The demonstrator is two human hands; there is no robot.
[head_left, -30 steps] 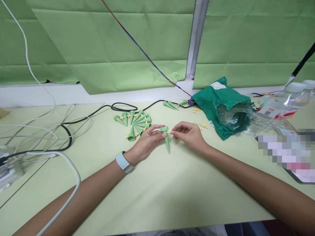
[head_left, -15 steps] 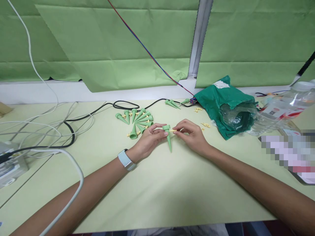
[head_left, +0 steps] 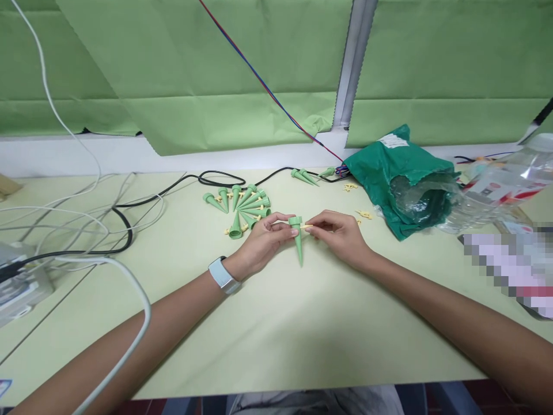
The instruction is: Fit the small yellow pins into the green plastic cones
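Observation:
My left hand (head_left: 271,239) pinches a green plastic spike (head_left: 298,242) near its wide cap, with the pointed end hanging down. Between the thumb and fingers of my right hand (head_left: 339,233) is a small yellow plastic piece (head_left: 305,226), its tip against the side of the spike just under the cap. Much of the yellow piece is covered by my fingers. Left of my hands, several green spikes (head_left: 235,226) lie fanned out on the table, many with yellow pieces attached. Loose yellow pieces (head_left: 364,214) lie beyond my right hand.
More green spikes (head_left: 305,176) lie at the back of the table (head_left: 259,334). A torn green bag (head_left: 384,167) and a clear bottle (head_left: 496,190) are at the right. White cables (head_left: 138,294) and a black cable (head_left: 125,230) run along the left.
The view has shifted slightly. Both hands keep nearly the same place, still holding the spike and the yellow piece together.

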